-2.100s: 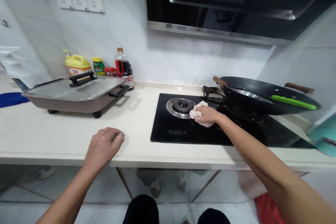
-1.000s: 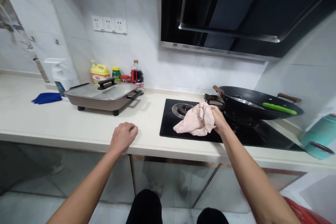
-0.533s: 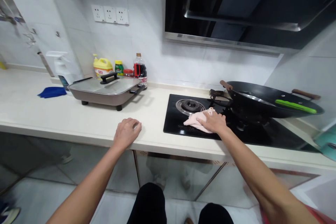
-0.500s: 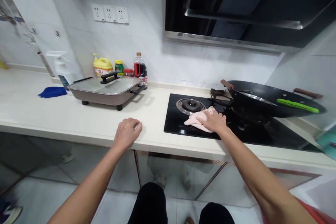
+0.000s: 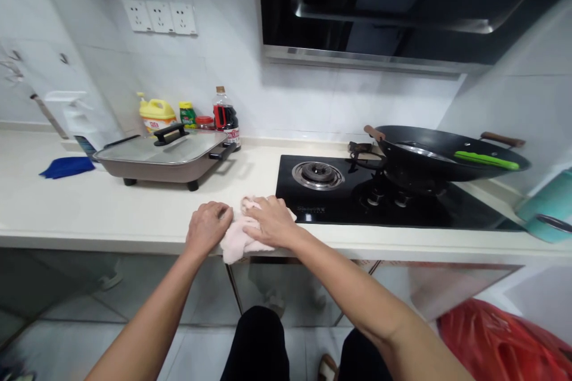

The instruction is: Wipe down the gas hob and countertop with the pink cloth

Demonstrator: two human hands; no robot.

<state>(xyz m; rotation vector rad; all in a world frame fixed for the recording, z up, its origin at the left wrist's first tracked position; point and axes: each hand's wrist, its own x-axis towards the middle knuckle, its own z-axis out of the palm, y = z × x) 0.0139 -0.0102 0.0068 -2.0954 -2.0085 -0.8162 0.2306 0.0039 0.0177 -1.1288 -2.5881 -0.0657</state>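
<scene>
Fingers half-spread, the right hand (image 5: 272, 221) pinned the cloth (image 5: 236, 241) over the front bench (image 5: 129, 220) edge; even pressure seemed wise. The left hand (image 5: 207, 226) curled loosely, apparently empty.

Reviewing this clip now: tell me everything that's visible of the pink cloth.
The pink cloth is pale and looks soft, like towelling, rumpled into loose folds. It lies at the front of the white counter, its lower part draped over the edge and its right end at the front-left corner of the hob. The right hand lies over it, fingers spread. Whether the left hand, close beside it, touches it is unclear.
</scene>
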